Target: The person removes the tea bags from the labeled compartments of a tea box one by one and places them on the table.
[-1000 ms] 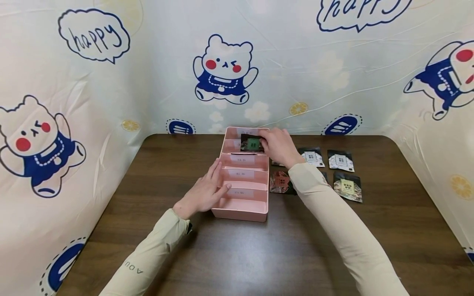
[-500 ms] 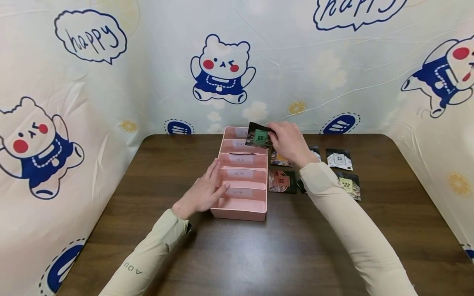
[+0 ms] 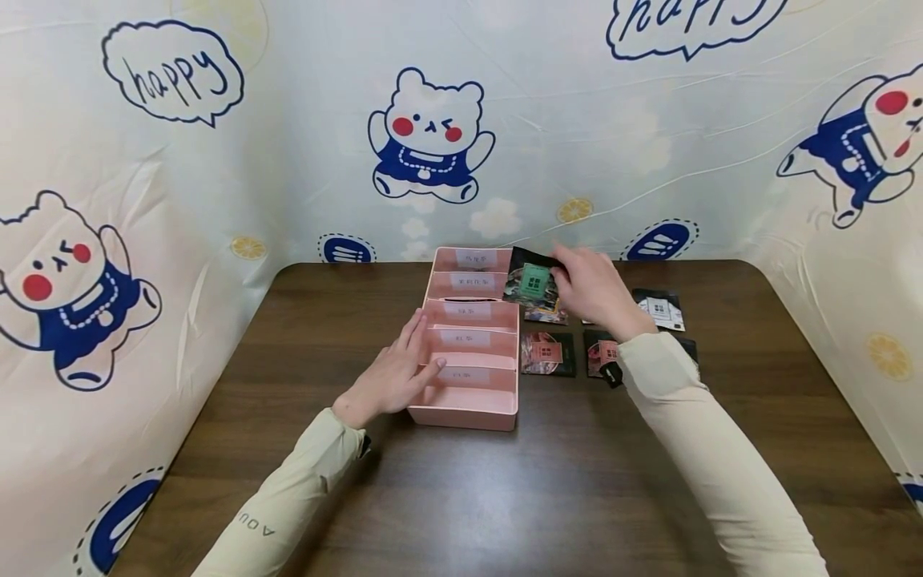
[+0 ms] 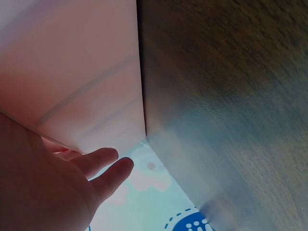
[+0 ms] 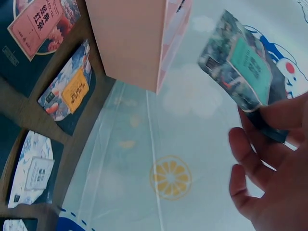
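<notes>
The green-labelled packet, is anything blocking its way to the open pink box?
Nothing visible: the right hand pinches the green-labelled packet aloft, and the right wrist view shows no object between it and the pink box.

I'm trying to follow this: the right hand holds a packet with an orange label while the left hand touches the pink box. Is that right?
Not quite: the label is green, as the head view shows. The right hand does hold the packet, and the left hand touches the pink box.
</notes>
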Motion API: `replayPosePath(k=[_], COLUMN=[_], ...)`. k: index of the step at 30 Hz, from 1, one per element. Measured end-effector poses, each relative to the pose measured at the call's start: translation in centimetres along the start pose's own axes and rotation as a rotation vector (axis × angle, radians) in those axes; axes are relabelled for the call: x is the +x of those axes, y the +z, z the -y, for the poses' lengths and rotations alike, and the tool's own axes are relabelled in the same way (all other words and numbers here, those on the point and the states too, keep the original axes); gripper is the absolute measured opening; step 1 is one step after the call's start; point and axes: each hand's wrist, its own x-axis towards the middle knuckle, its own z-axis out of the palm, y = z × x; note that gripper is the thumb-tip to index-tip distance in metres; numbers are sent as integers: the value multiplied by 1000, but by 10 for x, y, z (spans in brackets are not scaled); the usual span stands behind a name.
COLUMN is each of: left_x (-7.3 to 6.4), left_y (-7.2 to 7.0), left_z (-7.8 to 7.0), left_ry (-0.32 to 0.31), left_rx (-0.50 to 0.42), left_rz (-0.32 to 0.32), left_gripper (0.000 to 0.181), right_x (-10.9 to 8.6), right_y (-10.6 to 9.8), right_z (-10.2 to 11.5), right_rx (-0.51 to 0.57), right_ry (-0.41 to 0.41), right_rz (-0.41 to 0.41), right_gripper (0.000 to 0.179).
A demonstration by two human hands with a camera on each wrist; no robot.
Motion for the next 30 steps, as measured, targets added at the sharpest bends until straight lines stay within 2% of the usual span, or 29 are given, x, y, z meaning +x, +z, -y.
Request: replayPosePath(k=[7, 17, 22, 26, 30], left_x=[0, 1, 1, 1, 2], left_y=[-1, -1, -1, 0, 1], left_z=[-1, -2, -2, -2, -1], left_ry=[1, 15, 44, 42, 31], left_rx=[-2, 7, 18, 16, 12], left_rz=[2, -15, -50, -49, -38], left_gripper=[84, 82, 79, 79, 79], right_x=[-18, -41, -52, -59, -65], right_y=[-11, -10, 0, 11, 20], right_z=[-11, -24, -28, -29, -27], right_rx=[17, 84, 110, 108, 102], right_ry=[33, 95, 81, 63, 52], right_rz=[98, 320, 376, 393, 408], right_gripper=[27, 32, 27, 19, 19])
